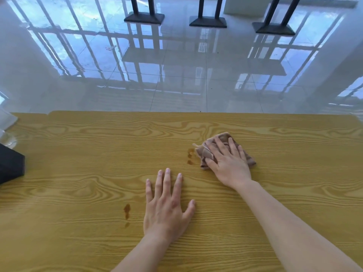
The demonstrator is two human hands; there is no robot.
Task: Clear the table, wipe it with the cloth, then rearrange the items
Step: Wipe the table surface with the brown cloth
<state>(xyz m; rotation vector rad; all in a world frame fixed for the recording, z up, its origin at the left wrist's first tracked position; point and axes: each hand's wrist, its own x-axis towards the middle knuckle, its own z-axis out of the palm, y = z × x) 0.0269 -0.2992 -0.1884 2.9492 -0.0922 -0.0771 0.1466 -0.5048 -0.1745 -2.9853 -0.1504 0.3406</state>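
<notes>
Black box at the worktop's nine o'clock edge; left hand flat, fingers spread, holding nothing, likely bracing; at its two o'clock, beside a brown stain, the straight-fingered right hand presses the cloth, probably to wipe it.

Table: yellow wood-grain surface, smooth, slight sheen; brown wet-looking stains lower left of centre. Cloth: soft, brownish, matt, crumpled. Floor, upper frame: glossy tile, mirror-like. Black box, left edge: matt.
</notes>
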